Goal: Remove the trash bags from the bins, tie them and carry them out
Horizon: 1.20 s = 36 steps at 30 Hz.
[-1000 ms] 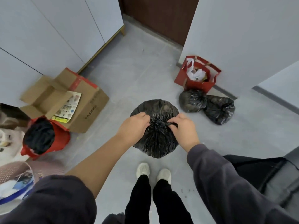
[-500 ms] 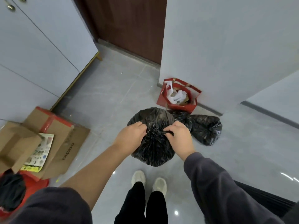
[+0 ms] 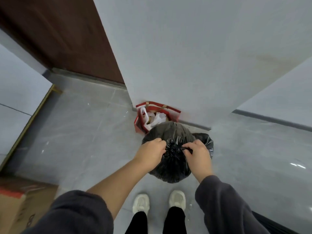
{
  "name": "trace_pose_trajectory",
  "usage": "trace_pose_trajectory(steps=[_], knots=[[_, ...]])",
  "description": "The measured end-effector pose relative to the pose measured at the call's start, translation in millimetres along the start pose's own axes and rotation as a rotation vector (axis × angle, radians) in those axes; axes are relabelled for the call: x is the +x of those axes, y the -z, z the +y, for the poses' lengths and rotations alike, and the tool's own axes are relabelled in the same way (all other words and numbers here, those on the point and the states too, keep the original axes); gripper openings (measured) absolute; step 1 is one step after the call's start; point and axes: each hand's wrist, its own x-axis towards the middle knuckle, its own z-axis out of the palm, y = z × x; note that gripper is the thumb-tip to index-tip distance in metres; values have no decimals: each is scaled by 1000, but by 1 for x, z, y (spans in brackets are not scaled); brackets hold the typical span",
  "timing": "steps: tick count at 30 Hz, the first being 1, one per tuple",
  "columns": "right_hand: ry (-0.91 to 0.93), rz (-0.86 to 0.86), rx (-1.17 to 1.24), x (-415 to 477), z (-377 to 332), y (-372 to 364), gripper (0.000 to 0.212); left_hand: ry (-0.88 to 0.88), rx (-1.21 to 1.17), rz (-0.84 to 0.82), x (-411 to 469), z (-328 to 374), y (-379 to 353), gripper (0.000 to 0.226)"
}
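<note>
The bag's [image 3: 169, 168] gathered neck [image 3: 173, 150] lies directly between the two hands, and its body extends below the fingers [image 3: 159, 144]. The left hand [image 3: 150, 153] and right hand [image 3: 198, 156] each pinch plastic at the neck and are equally near it. The tightening axis runs from hand to hand.

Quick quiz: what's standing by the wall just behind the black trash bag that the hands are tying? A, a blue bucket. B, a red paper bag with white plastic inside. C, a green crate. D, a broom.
B: a red paper bag holding white plastic stands at the wall corner, just beyond the black trash bag whose gathered neck the left hand and right hand grip.
</note>
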Motion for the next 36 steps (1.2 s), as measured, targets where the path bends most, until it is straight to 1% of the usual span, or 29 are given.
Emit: trace_pose_trajectory(steps=[6,11,18,22,23,24,27,29,30,33,36], knots=[[-171,107,76,67,91,2,17,-49,-10,-34,111,49,-42,16],[-269,133,106,107,168,-15,17,-20,-57,-77,186,69,-107,19],[-333,116,100,146,249,-81,18,21,-73,-109,258,57,-196,15],[-329,175,205,165,277,-120,18,74,-116,-80,285,36,-236,13],[-319,152,227,168,283,-130,20,93,-123,-90,289,30,-246,13],[-299,99,229,170,290,-141,27,105,-123,-133,292,23,-256,19],[-246,-225,96,167,309,-172,58,119,-41,-453,293,5,-279,54],[-225,-401,-16,163,316,-183,68,97,39,-605,290,-1,-284,65],[-227,-446,-32,163,319,-187,71,86,68,-629,290,-4,-287,66],[-245,-465,-21,167,318,-184,72,93,41,-613,287,-3,-280,67],[-255,-426,-54,167,300,-171,69,119,17,-518,278,-1,-260,72]])
